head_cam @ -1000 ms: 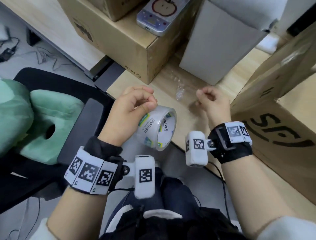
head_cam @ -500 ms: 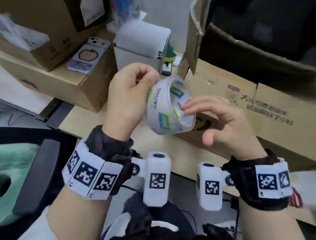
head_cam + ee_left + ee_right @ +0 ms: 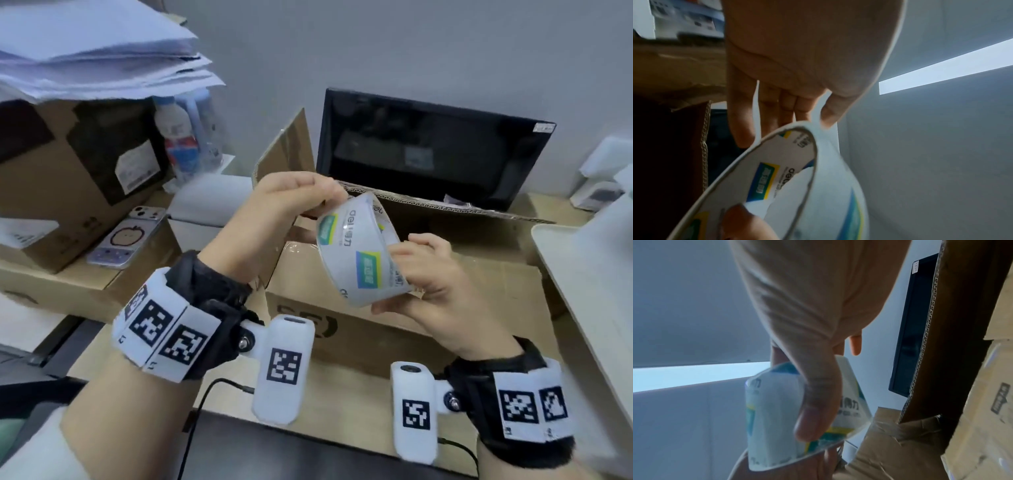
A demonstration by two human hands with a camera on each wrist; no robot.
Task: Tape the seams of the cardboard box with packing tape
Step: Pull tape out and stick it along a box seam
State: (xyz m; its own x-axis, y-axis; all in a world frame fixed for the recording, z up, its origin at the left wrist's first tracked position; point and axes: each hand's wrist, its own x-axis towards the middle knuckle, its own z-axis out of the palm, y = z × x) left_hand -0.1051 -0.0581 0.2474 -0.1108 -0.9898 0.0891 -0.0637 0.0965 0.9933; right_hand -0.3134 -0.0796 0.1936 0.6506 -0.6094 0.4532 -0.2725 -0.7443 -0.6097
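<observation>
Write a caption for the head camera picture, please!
Both hands, left and right, hold a tape roll above a cardboard box.

1. One roll of packing tape [image 3: 359, 250] is showing, up between the two hands.
2. Two hands are showing: the left hand [image 3: 291, 202] and the right hand [image 3: 435, 284].
3. Three cardboard boxes are sitting on the bench: one open box [image 3: 394, 291] mid-bench and two stacked at the left edge [image 3: 68, 171] [image 3: 51, 287].
4. One phone [image 3: 126, 236] is lying there.
5. One monitor [image 3: 428, 154] is standing at the far edge.
6. Several bottles [image 3: 181, 137] are standing there, too blurred to count.
</observation>
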